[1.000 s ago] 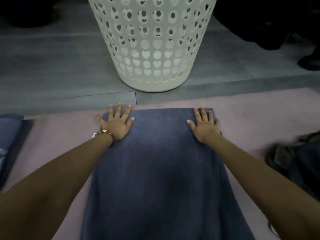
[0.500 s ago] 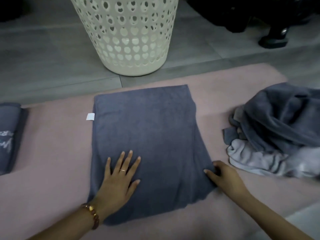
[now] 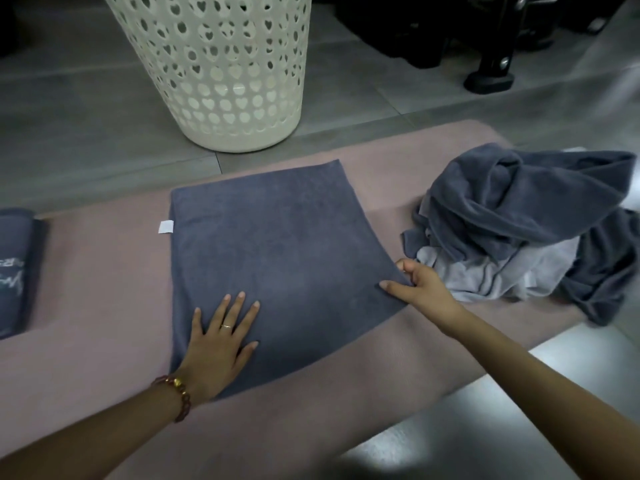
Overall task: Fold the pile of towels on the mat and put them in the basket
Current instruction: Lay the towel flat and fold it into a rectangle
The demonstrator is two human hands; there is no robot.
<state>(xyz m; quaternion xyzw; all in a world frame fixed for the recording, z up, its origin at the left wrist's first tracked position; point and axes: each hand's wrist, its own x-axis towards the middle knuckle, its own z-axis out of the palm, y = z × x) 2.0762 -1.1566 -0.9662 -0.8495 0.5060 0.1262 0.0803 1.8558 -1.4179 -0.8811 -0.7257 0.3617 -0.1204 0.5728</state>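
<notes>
A dark blue-grey towel point(image 3: 273, 244) lies folded flat in the middle of the pink mat point(image 3: 100, 271), a small white label sticking out at its left edge. My left hand point(image 3: 221, 337) presses flat on the towel's near left corner, fingers spread. My right hand point(image 3: 415, 282) pinches the towel's right edge near the front corner. To the right sits the loose pile of towels point(image 3: 519, 223), dark ones over a pale grey one. The white perforated basket point(image 3: 221, 67) stands on the floor just beyond the mat.
A dark folded cloth with white print point(image 3: 15, 271) lies at the mat's left end. Grey floor tiles surround the mat. Black furniture legs and a dark base point(image 3: 491, 74) stand at the back right. A pale surface shows at the lower right.
Both hands came back from the towel's far edge to its near edge. The right hand has since slid up the right edge and pinched it. The view shifted right, showing the pile.
</notes>
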